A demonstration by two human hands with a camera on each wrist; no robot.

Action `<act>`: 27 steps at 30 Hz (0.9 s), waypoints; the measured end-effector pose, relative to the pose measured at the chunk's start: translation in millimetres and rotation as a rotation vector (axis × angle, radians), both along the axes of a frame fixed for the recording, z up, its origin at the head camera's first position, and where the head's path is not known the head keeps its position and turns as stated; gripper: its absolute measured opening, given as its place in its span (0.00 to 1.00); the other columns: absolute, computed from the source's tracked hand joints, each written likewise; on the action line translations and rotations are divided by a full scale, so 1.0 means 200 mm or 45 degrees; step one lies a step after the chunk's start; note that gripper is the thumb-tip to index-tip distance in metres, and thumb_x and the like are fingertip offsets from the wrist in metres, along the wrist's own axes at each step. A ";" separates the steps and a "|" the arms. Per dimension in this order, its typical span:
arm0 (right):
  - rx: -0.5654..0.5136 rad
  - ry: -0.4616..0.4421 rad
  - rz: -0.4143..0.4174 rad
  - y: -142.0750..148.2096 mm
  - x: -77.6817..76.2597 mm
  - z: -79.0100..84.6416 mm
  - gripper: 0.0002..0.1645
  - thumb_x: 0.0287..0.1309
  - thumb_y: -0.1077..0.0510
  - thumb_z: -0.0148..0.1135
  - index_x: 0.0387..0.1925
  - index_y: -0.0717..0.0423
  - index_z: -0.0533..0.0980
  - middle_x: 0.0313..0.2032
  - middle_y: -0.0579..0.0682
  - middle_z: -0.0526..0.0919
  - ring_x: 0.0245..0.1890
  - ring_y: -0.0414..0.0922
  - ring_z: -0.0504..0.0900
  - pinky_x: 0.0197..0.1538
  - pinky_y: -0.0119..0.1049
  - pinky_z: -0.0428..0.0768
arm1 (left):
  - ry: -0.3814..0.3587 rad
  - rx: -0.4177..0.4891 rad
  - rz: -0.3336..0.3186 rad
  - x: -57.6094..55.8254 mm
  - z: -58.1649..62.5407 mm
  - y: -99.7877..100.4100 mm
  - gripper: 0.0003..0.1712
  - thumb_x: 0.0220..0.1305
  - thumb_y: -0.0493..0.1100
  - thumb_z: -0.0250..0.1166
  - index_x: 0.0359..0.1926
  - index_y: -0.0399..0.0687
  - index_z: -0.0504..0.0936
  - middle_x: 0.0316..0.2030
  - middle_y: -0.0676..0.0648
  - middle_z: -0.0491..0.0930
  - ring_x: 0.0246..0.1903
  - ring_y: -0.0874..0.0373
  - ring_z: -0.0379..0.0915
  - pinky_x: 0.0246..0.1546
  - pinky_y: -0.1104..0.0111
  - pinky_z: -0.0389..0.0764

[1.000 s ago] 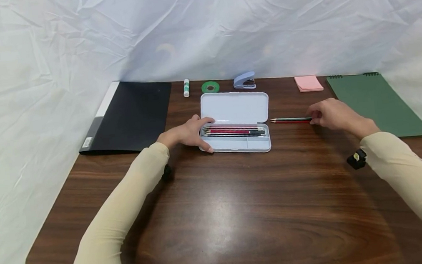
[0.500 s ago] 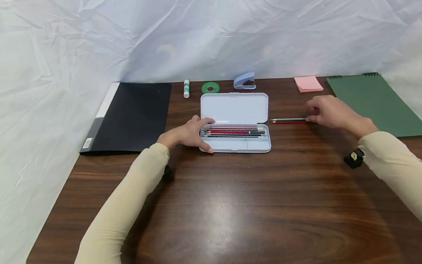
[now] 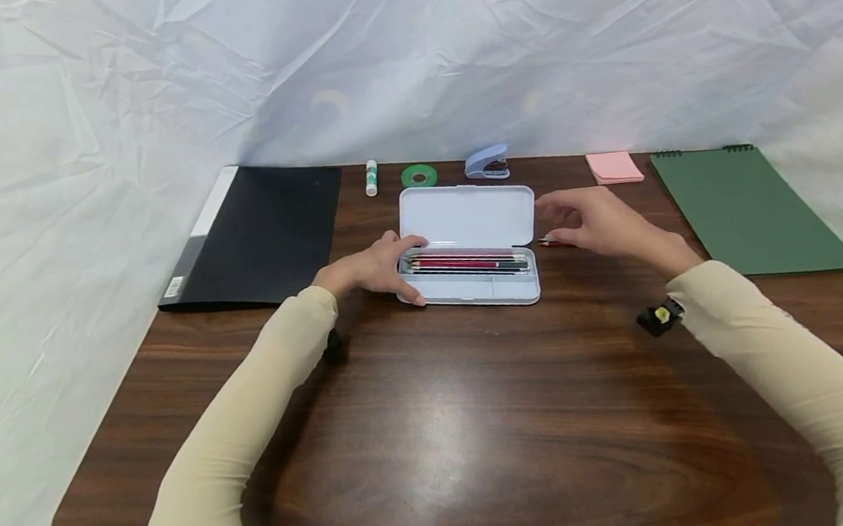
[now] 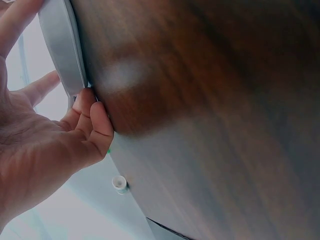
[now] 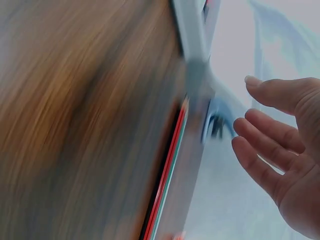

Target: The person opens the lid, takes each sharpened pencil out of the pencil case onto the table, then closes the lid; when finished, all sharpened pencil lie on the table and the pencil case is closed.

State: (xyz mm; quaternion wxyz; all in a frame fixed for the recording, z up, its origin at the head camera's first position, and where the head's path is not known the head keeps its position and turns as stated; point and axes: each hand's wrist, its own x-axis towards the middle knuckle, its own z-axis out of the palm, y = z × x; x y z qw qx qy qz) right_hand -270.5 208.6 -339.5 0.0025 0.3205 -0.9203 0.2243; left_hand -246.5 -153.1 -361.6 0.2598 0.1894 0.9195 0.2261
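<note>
From where I stand, the largest thing is the white sheet, which hangs wrinkled behind the brown worktop. Two arms in pale sleeves reach forward over this worktop. On its left part lies a black folder, and at the far right lies a green spiral pad. Between them, in the middle, the white pencil case is open, with its lid raised at the back. The left hand holds the left end of this case; its grip is clamped there, with the thumb at the front and a finger by the hinge side. The right hand is just to the right of the lid, and its grip is loose, thumb and fingers apart. The right wrist view is rather blurred, so I cannot say how high this hand is over the worktop. Along the back edge are pink sticky notes, near the pad, then a light blue stapler, a green tape roll and an upright glue stick. The thinnest things are the pencils: several pencils lie side by side in the rear compartment of the case, while a red pencil and a green pencil lie together on the worktop, tips toward the right end of the case.
</note>
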 end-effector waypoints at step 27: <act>0.344 0.130 0.315 -0.51 0.05 -0.09 0.21 0.56 0.62 0.71 0.52 0.51 0.81 0.35 0.48 0.87 0.30 0.46 0.77 0.38 0.44 0.77 | -0.005 -0.005 -0.014 -0.03 -0.03 0.00 0.57 0.51 0.57 0.77 0.76 0.59 0.55 0.58 0.39 0.59 0.58 0.46 0.59 0.60 0.54 0.67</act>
